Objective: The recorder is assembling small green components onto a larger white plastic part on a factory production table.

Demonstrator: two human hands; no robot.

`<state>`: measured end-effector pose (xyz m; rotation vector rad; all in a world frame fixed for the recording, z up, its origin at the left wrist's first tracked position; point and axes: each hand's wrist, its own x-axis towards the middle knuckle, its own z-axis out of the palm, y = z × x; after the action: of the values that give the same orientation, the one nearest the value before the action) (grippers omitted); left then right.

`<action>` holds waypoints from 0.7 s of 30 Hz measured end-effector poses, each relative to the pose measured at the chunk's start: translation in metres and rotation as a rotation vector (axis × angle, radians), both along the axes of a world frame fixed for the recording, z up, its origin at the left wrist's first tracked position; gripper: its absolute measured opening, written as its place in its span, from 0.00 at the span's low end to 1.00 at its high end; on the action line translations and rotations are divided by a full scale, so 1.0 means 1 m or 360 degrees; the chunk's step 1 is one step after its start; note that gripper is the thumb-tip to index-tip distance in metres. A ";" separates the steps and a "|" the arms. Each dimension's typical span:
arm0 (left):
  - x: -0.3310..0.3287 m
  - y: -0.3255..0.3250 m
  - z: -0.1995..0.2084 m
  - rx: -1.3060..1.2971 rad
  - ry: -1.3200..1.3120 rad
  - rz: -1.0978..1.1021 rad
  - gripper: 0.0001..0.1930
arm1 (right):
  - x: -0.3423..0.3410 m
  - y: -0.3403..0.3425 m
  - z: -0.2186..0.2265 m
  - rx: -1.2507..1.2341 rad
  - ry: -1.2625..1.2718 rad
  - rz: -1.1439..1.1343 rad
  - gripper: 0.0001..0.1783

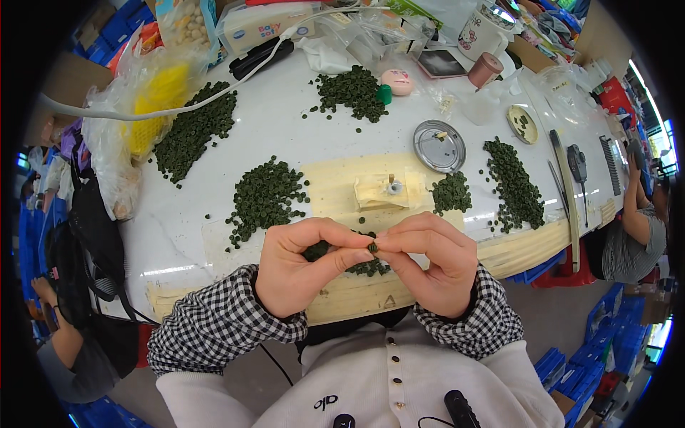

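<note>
Between the fingertips of both my hands is a small dark green round piece (372, 247). My left hand (294, 265) pinches it with thumb and forefinger, and my right hand (444, 265) grips it from the other side. Just beneath my fingers lies a small heap of similar green pieces (369, 268), partly hidden by the hands. Beyond them, a small block (371, 192) wrapped in yellowish tape is fixed to the table, with a short metal peg (394, 187) on top. Another low pile of green pieces (452, 192) lies right of the block.
Larger green piles lie at the left (265, 200), far left (200, 135), back (351, 94) and right (515, 185). A round metal dish (418, 151) sits beyond the block. Tweezers (556, 182), a long flat strip (567, 192) and a screwdriver-like tool (578, 164) lie at the right. A white cable (171, 112) crosses the back left.
</note>
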<state>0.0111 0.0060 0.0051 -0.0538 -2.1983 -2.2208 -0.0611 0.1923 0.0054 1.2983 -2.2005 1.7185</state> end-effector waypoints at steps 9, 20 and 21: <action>0.000 0.001 0.000 -0.0011 0.0013 0.0034 0.06 | 0.001 -0.002 -0.004 -0.0010 0.0184 -0.0075 0.13; 0.001 0.002 -0.005 -0.0021 0.0129 0.0078 0.07 | 0.004 -0.005 -0.008 -0.0071 0.0251 -0.0137 0.13; 0.001 0.002 -0.005 -0.0037 0.0138 0.0075 0.07 | 0.004 -0.005 -0.008 -0.0064 0.0248 -0.0139 0.13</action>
<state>0.0123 0.0084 0.0000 -0.0956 -2.1578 -2.1270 -0.0569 0.1874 -0.0025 1.2607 -2.0933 1.5658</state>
